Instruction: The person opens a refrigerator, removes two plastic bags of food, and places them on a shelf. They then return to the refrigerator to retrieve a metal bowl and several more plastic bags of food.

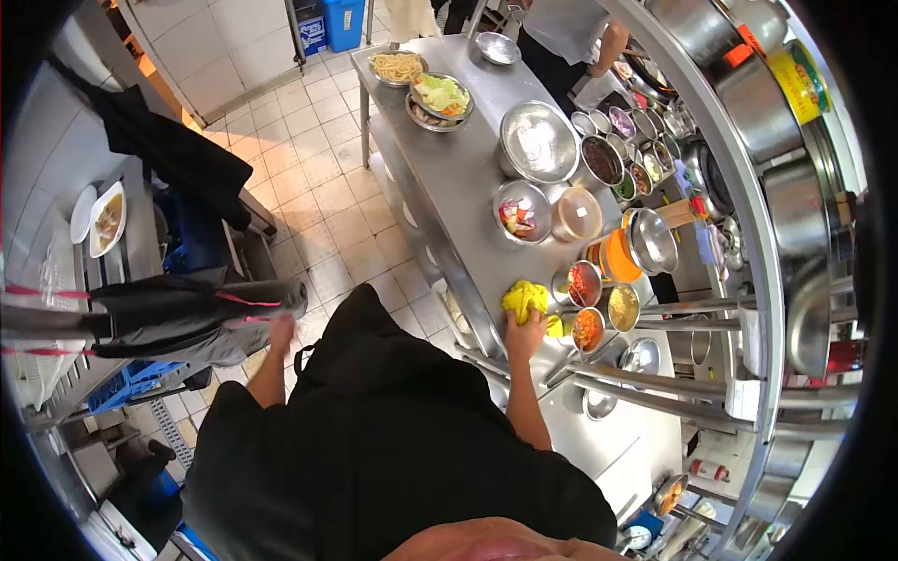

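Observation:
My right hand [525,335] is closed on a bunched yellow cloth [526,298], which rests on the steel table [458,187] near its edge. Beside the cloth stand a small bowl of chopped red pieces [582,283], one of diced orange pieces [587,328] and one with yellowish contents [622,307]. My left hand [282,330] hangs low at my side, away from the table; its fingers are too blurred to read.
Farther up the table are noodles [398,67], lettuce [440,93], cut vegetables [517,214] and a large steel bowl [539,140]. A shelf frame [697,89] with pots runs along the right. Someone in a grey shirt [569,35] stands beyond. Dark clothing with pink trim [178,309] is at left.

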Action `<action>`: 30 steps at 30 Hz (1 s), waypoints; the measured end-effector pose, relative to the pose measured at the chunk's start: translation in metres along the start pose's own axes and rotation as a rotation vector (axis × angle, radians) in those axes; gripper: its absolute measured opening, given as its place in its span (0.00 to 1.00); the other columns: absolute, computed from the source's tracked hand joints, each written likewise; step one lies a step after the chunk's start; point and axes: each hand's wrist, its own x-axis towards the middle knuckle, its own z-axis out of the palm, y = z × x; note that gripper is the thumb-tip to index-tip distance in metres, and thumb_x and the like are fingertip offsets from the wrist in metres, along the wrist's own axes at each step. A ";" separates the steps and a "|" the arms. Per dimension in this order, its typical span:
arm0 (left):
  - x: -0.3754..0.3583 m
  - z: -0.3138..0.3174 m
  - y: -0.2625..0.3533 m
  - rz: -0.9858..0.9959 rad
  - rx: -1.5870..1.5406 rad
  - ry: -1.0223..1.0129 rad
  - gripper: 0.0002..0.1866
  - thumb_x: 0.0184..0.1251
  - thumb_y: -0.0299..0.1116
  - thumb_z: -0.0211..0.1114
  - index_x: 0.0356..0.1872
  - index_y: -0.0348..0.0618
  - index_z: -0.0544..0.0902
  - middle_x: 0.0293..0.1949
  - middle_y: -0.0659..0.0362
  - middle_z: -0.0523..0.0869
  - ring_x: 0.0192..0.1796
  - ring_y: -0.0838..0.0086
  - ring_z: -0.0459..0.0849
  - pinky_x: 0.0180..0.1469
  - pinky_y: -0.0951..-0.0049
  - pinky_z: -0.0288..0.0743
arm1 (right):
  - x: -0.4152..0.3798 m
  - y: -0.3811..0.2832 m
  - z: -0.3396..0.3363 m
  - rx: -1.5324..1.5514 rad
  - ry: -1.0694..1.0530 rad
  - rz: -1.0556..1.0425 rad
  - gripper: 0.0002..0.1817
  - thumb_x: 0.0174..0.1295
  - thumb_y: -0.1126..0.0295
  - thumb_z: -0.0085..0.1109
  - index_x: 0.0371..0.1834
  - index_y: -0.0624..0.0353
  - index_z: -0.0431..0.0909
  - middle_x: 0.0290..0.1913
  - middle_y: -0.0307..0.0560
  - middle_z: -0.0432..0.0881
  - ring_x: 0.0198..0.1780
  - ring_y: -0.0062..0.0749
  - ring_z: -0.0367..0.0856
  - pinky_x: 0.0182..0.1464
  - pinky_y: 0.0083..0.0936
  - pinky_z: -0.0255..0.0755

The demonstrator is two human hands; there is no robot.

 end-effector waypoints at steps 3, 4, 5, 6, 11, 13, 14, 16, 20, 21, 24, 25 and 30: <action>0.088 0.004 0.186 0.263 -0.296 0.060 0.09 0.62 0.33 0.60 0.35 0.37 0.82 0.23 0.59 0.81 0.26 0.78 0.77 0.29 0.75 0.70 | 0.004 -0.002 0.001 -0.003 -0.019 0.018 0.26 0.47 0.58 0.68 0.47 0.58 0.74 0.45 0.59 0.71 0.51 0.56 0.69 0.55 0.45 0.64; 0.119 0.011 0.253 0.348 -0.455 0.059 0.14 0.65 0.39 0.61 0.38 0.36 0.81 0.26 0.60 0.81 0.29 0.79 0.77 0.31 0.77 0.71 | 0.006 -0.008 0.000 -0.019 -0.025 0.059 0.26 0.47 0.57 0.68 0.48 0.58 0.74 0.46 0.59 0.71 0.52 0.56 0.69 0.55 0.45 0.65; 0.144 0.013 0.323 0.519 -0.323 0.123 0.16 0.66 0.40 0.60 0.41 0.35 0.81 0.30 0.61 0.82 0.31 0.81 0.77 0.33 0.79 0.71 | 0.008 -0.015 -0.001 -0.036 -0.030 0.101 0.27 0.47 0.57 0.68 0.48 0.58 0.73 0.46 0.59 0.71 0.52 0.56 0.69 0.55 0.45 0.65; 0.150 0.016 0.401 0.620 -0.409 0.081 0.16 0.67 0.41 0.60 0.43 0.35 0.81 0.33 0.60 0.83 0.32 0.81 0.78 0.34 0.79 0.71 | 0.011 -0.019 0.000 -0.056 -0.036 0.146 0.27 0.47 0.57 0.68 0.49 0.58 0.73 0.47 0.59 0.71 0.52 0.56 0.69 0.55 0.45 0.65; 0.275 0.108 0.655 0.903 -0.420 -0.358 0.19 0.60 0.34 0.63 0.50 0.35 0.78 0.39 0.57 0.84 0.37 0.75 0.82 0.36 0.75 0.74 | 0.019 -0.029 0.018 -0.155 0.005 0.212 0.29 0.48 0.56 0.66 0.50 0.59 0.70 0.48 0.60 0.70 0.52 0.58 0.69 0.54 0.46 0.65; 0.319 0.169 0.709 0.875 -0.295 -0.506 0.23 0.56 0.35 0.65 0.53 0.36 0.76 0.39 0.55 0.84 0.37 0.73 0.82 0.38 0.74 0.74 | 0.021 -0.039 0.025 -0.266 -0.017 0.314 0.31 0.49 0.54 0.65 0.53 0.59 0.68 0.49 0.61 0.69 0.54 0.58 0.68 0.56 0.46 0.64; 0.331 0.193 0.733 0.783 -0.234 -0.606 0.25 0.54 0.36 0.66 0.54 0.36 0.75 0.39 0.54 0.84 0.39 0.72 0.82 0.40 0.75 0.74 | 0.029 -0.048 0.025 -0.287 -0.038 0.397 0.32 0.48 0.53 0.65 0.54 0.58 0.68 0.49 0.62 0.70 0.54 0.58 0.68 0.55 0.46 0.65; 0.362 0.251 0.761 0.763 0.017 -0.645 0.31 0.52 0.38 0.67 0.58 0.35 0.72 0.46 0.48 0.82 0.48 0.65 0.81 0.50 0.73 0.73 | 0.043 -0.067 0.025 -0.320 -0.081 0.564 0.34 0.48 0.52 0.65 0.56 0.58 0.68 0.50 0.62 0.70 0.54 0.59 0.68 0.55 0.47 0.65; 0.395 0.335 0.785 0.864 0.331 -0.682 0.44 0.50 0.35 0.67 0.67 0.30 0.55 0.58 0.39 0.73 0.62 0.53 0.72 0.62 0.67 0.66 | 0.047 -0.062 0.042 -0.396 -0.029 0.652 0.35 0.46 0.50 0.65 0.56 0.56 0.71 0.48 0.64 0.73 0.50 0.60 0.72 0.54 0.47 0.67; 0.396 0.347 0.791 0.876 0.429 -0.688 0.47 0.49 0.35 0.68 0.68 0.29 0.52 0.57 0.38 0.74 0.61 0.52 0.73 0.62 0.66 0.67 | 0.049 -0.066 0.044 -0.402 -0.015 0.697 0.34 0.46 0.51 0.65 0.55 0.56 0.72 0.49 0.65 0.73 0.50 0.60 0.72 0.55 0.46 0.67; 0.422 0.390 0.792 0.993 0.526 -0.625 0.46 0.51 0.31 0.62 0.70 0.33 0.46 0.55 0.36 0.75 0.59 0.51 0.75 0.60 0.63 0.68 | 0.049 -0.070 0.055 -0.418 0.014 0.784 0.34 0.45 0.52 0.66 0.55 0.57 0.72 0.50 0.65 0.73 0.51 0.59 0.72 0.55 0.46 0.67; 0.423 0.395 0.795 0.981 0.546 -0.594 0.39 0.53 0.30 0.59 0.68 0.33 0.54 0.52 0.35 0.76 0.57 0.50 0.76 0.60 0.63 0.68 | 0.051 -0.080 0.054 -0.398 0.018 0.811 0.34 0.47 0.53 0.65 0.56 0.58 0.71 0.51 0.64 0.73 0.53 0.59 0.72 0.55 0.47 0.66; 0.531 0.502 0.776 1.295 0.725 -0.573 0.19 0.59 0.38 0.55 0.46 0.34 0.79 0.46 0.43 0.80 0.47 0.53 0.79 0.55 0.60 0.71 | 0.053 -0.105 0.063 -0.372 0.043 0.930 0.32 0.51 0.55 0.61 0.59 0.56 0.68 0.52 0.65 0.73 0.55 0.61 0.70 0.58 0.47 0.65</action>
